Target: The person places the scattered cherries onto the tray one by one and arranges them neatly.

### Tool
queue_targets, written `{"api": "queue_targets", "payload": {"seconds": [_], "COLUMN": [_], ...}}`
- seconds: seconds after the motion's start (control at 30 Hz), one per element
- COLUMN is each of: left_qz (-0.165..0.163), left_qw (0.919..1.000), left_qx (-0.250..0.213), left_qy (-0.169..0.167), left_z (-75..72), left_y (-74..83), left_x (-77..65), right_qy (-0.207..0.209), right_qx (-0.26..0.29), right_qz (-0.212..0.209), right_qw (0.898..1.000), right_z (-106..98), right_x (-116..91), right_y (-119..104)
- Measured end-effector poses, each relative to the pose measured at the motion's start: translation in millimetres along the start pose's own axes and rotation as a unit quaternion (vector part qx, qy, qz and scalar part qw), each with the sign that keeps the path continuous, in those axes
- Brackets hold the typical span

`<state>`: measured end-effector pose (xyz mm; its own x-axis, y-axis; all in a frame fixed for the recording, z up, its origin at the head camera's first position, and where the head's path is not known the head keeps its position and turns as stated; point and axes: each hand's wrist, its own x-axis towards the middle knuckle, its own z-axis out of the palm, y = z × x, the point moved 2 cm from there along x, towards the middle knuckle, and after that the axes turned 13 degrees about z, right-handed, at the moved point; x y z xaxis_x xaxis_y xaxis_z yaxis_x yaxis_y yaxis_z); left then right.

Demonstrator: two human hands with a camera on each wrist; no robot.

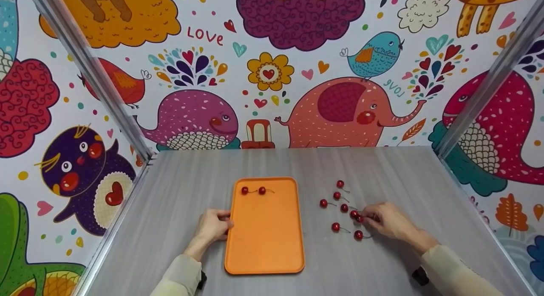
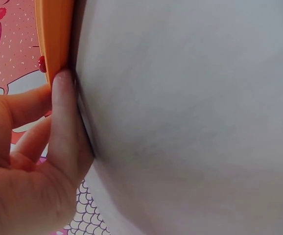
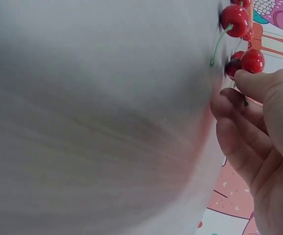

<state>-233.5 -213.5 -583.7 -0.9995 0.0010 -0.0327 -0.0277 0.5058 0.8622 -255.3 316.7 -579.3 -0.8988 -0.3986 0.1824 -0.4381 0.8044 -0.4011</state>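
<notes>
An orange tray (image 1: pixel 265 232) lies on the table, two red cherries with stems, a left cherry (image 1: pixel 245 190) and a right cherry (image 1: pixel 262 190), near its far edge. My left hand (image 1: pixel 213 225) grips the tray's left side; in the left wrist view its fingers (image 2: pixel 63 112) meet the tray edge (image 2: pixel 58 34). Right of the tray, several cherries (image 1: pixel 344 207) are scattered on the tabletop. At the right of this group, my right hand (image 1: pixel 387 221) pinches a cherry (image 1: pixel 359 219) by its stem, close beside another cherry (image 1: pixel 354 213). Fingers partly hide the stem.
The grey table (image 1: pixel 191 177) ends at a back wall (image 1: pixel 263 105) printed with cartoon animals. Metal posts (image 1: pixel 127 126) stand at the corners, with printed side panels left and right. A larger cherry (image 1: pixel 358 235) lies just in front of the right hand.
</notes>
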Motion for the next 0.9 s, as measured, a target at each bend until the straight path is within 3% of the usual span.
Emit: {"api": "queue_targets", "payload": {"seconds": [0.37,0.9], "left_qz": [0.001,-0.003], "left_qw": [1.0000,1.0000], "left_qx": [-0.002,0.005], "left_qy": [0.003,0.004], "left_z": [-0.6,-0.3], "left_y": [-1.1,-0.1], "left_x": [0.1,1.3], "right_qy": [0.012,-0.001], "right_qx": [0.010,-0.007], "right_qz": [-0.006,0.043], "right_qw": [1.000,0.999], "right_z": [-14,-27], "right_x": [7,23], "right_y": [-2,-11]}}
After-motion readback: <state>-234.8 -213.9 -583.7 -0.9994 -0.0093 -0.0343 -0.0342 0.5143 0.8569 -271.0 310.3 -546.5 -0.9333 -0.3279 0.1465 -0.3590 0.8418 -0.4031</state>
